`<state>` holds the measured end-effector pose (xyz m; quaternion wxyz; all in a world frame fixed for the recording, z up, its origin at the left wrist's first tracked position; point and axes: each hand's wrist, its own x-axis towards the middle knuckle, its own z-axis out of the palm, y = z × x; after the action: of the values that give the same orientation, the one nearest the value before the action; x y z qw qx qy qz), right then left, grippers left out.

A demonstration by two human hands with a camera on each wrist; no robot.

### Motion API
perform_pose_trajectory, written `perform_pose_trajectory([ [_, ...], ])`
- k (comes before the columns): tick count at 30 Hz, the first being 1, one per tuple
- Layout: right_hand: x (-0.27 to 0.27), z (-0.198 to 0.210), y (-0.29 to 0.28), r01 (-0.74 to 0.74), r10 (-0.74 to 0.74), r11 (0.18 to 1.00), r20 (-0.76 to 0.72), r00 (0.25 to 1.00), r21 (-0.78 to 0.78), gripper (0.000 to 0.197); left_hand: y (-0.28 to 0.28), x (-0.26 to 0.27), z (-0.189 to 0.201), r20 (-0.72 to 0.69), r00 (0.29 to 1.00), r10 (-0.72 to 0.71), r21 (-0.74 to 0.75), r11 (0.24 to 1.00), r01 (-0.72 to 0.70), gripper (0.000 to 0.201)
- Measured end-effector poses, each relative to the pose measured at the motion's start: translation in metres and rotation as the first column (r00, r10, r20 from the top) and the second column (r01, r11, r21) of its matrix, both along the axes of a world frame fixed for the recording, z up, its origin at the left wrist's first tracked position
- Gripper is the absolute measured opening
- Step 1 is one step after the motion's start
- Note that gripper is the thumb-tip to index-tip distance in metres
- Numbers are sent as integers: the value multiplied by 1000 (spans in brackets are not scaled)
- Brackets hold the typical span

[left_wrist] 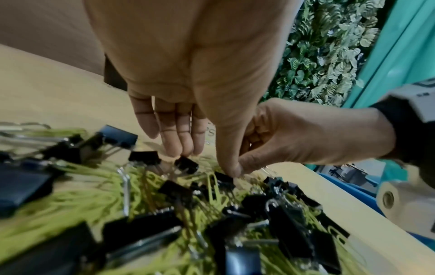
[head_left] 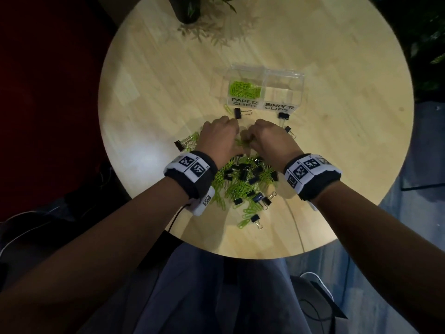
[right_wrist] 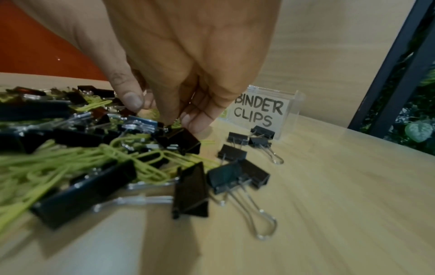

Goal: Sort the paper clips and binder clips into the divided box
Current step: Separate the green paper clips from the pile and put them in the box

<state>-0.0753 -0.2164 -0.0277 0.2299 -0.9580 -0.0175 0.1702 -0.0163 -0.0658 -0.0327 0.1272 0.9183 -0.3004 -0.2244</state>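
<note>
A mixed pile (head_left: 243, 182) of green paper clips and black binder clips lies on the round wooden table (head_left: 144, 92). Behind it stands the clear divided box (head_left: 265, 68). Green paper clips (head_left: 244, 89) fill its left compartment, and I see nothing in the right one, labelled BINDER CLIPS (right_wrist: 257, 109). Both hands reach into the pile's far edge, close together. My left hand (left_wrist: 209, 161) points down with straight fingers, which touch a black binder clip (left_wrist: 186, 164). With curled fingers, my right hand (right_wrist: 155, 115) pinches the wire handle of a black binder clip (right_wrist: 186, 141).
Loose binder clips lie in front of the box (head_left: 239, 113) (head_left: 284, 115) and beside my right hand (head_left: 290, 131). A potted plant (head_left: 185, 8) stands at the table's far edge. The near table edge (head_left: 240, 254) is just above my lap.
</note>
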Motion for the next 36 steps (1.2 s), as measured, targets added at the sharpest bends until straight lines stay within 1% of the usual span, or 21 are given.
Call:
perform_pose_trajectory([
  [3, -3, 4, -5, -8, 8, 999, -26, 1000, -35, 12, -6, -5, -1, 34, 999, -16, -18, 1000, 17, 24],
  [5, -7, 4, -10, 11, -12, 999, -30, 999, -44, 10, -6, -4, -1, 5, 1000, -22, -30, 999, 23, 15],
  [6, -9, 4, -13, 51, -51, 998, -28, 998, -27, 10, -6, -4, 0, -14, 1000, -21, -39, 999, 20, 13],
  [8, -10, 8, -18, 173, -173, 984, -20, 985, 51, 9, -5, -2, 0, -53, 998, -19, -57, 998, 16, 14],
  [9, -10, 14, -19, 243, -242, 963, -18, 970, 117, 7, -4, -1, 0, -74, 997, -21, -61, 998, 16, 14],
  [11, -4, 30, -18, 361, -368, 888, -31, 929, 285, 6, -1, 1, 0, -120, 993, -4, -65, 998, -4, 14],
  [13, 10, 47, -17, 428, -454, 801, -40, 890, 419, 4, 4, 3, 0, -170, 984, 54, -101, 992, -72, 15],
  [14, 22, 53, -17, 433, -476, 786, -15, 879, 442, 4, 7, 5, 2, -198, 975, 97, -133, 983, -125, 14],
  [15, 35, 58, -18, 426, -487, 794, 34, 873, 435, 5, 9, 8, 7, -225, 964, 143, -177, 967, -185, 14],
  [16, 49, 59, -19, 413, -485, 818, 93, 869, 401, 6, 10, 13, 13, -242, 952, 189, -229, 942, -246, 13],
  [18, 74, 56, -22, 394, -453, 872, 172, 875, 289, 8, 5, 28, 27, -218, 937, 273, -342, 878, -335, 9],
  [20, 90, 48, -23, 378, -405, 909, 160, 900, 174, 11, -4, 46, 41, -159, 931, 328, -428, 827, -365, 8],
  [21, 94, 44, -23, 363, -378, 924, 140, 915, 120, 14, -10, 54, 46, -138, 931, 339, -442, 820, -364, 9],
  [23, 90, 40, -22, 350, -355, 935, 136, 925, 61, 23, -17, 66, 51, -118, 938, 324, -409, 845, -344, 16],
  [24, 83, 40, -21, 353, -359, 933, 166, 919, 67, 26, -18, 68, 51, -110, 945, 309, -384, 863, -327, 18],
  [26, 63, 40, -15, 344, -361, 932, 225, 905, 111, 25, -13, 65, 50, -104, 951, 291, -358, 881, -309, 19],
  [27, 50, 38, -11, 320, -340, 939, 217, 915, 122, 22, -7, 60, 46, -108, 952, 287, -347, 886, -307, 17],
  [29, 26, 30, -1, 243, -257, 963, 117, 959, 117, 17, 9, 45, 34, -131, 957, 257, -288, 914, -285, 15],
  [32, 2, 10, 12, 111, -107, 993, -76, 991, 48, 14, 27, 23, 14, -111, 985, 130, -113, 983, -143, 12],
  [34, -2, 2, 19, 90, -86, 996, -120, 989, 25, 13, 31, 16, 3, -76, 996, 54, -33, 998, -57, 16],
  [36, -2, -2, 22, 102, -98, 994, -105, 990, 37, 8, 30, 16, 0, -46, 997, 55, -31, 998, -57, 14],
])
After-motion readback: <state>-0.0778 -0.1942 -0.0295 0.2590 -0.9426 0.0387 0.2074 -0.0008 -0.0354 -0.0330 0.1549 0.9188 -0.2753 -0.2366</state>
